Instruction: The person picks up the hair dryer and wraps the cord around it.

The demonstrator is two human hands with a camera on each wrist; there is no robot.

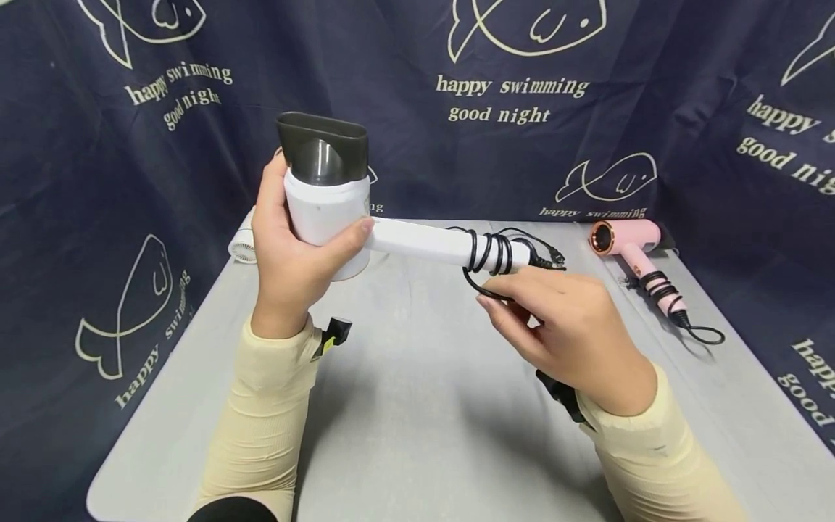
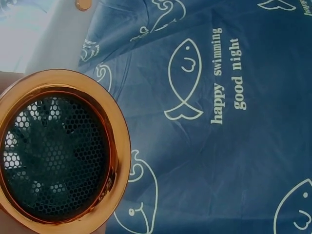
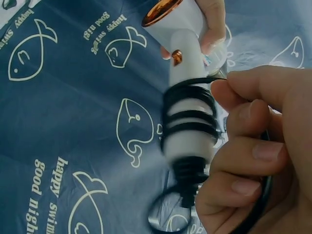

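A white hair dryer (image 1: 326, 210) with a black nozzle (image 1: 324, 148) is held above the table, its handle (image 1: 417, 243) pointing right. My left hand (image 1: 290, 250) grips the dryer's barrel, thumb across its side. In the left wrist view the copper-rimmed rear grille (image 2: 56, 156) fills the lower left. A black cord (image 3: 191, 114) is wound in several loops round the handle's end. With my right hand (image 1: 561, 326) I pinch the cord between thumb and forefinger, beside the loops. The right wrist view shows more cord running through the curled fingers (image 3: 263, 148).
A pink hair dryer (image 1: 633, 239) with its cord wrapped round the handle lies at the table's back right. Another white dryer (image 1: 243, 243) sits at the back left, partly hidden by my left hand. Dark blue printed curtains (image 1: 404, 87) enclose the grey table (image 1: 404, 406).
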